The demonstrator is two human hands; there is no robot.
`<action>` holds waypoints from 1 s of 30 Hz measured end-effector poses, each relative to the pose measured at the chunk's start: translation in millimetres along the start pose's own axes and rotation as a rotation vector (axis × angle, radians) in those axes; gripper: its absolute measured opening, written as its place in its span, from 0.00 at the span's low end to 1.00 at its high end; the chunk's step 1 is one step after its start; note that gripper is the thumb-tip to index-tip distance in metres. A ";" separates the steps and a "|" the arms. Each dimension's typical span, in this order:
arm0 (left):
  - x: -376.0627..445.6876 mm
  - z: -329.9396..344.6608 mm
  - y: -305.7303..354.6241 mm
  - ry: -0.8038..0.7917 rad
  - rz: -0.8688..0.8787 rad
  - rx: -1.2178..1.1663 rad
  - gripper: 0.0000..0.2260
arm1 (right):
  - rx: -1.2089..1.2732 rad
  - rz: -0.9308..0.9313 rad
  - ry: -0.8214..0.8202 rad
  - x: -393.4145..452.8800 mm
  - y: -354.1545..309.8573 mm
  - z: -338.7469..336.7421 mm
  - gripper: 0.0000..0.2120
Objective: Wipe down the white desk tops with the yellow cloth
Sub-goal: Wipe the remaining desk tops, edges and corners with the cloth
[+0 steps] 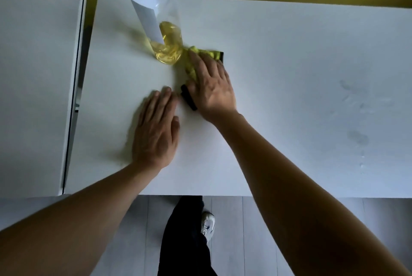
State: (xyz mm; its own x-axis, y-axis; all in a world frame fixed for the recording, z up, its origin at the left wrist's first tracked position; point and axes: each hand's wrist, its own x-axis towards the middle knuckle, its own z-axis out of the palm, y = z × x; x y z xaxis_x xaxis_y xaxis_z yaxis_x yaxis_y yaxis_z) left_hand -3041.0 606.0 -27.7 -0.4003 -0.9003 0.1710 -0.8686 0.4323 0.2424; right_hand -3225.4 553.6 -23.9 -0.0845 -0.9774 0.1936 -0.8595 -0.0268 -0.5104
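Right hand [211, 88]: fingers flat, pressing crumpled yellow black-edged cloth [192, 61] beside clear bottle [160, 30]. Left hand [156, 128]: flat, fingers straight, on white desk top [289, 75]; bare surface rightward.

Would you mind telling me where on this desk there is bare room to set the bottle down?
The right part of the desk top lies bare, though smudges mark it. The front strip right of the right hand is free too. It is crowded left of centre, around the bottle, yellow cloth and left hand.
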 end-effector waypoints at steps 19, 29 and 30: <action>1.8 -2.9 4.5 -0.073 -0.028 0.007 0.25 | -0.028 0.123 0.001 49.6 31.9 -12.1 0.33; 22.6 -8.9 20.3 -0.106 -0.093 -0.018 0.21 | -0.028 0.192 -0.023 62.0 69.2 -35.4 0.33; 31.6 -7.5 24.2 -0.112 -0.072 -0.044 0.20 | -0.028 0.256 0.018 61.8 87.6 -45.6 0.33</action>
State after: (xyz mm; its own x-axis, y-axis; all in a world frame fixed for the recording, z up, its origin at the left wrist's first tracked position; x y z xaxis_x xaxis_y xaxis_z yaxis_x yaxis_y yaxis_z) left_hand -3072.5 588.4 -9.3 -0.3695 -0.9282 0.0443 -0.8838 0.3658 0.2919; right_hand -3328.9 500.4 -18.4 -0.3098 -0.9478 0.0756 -0.8224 0.2271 -0.5216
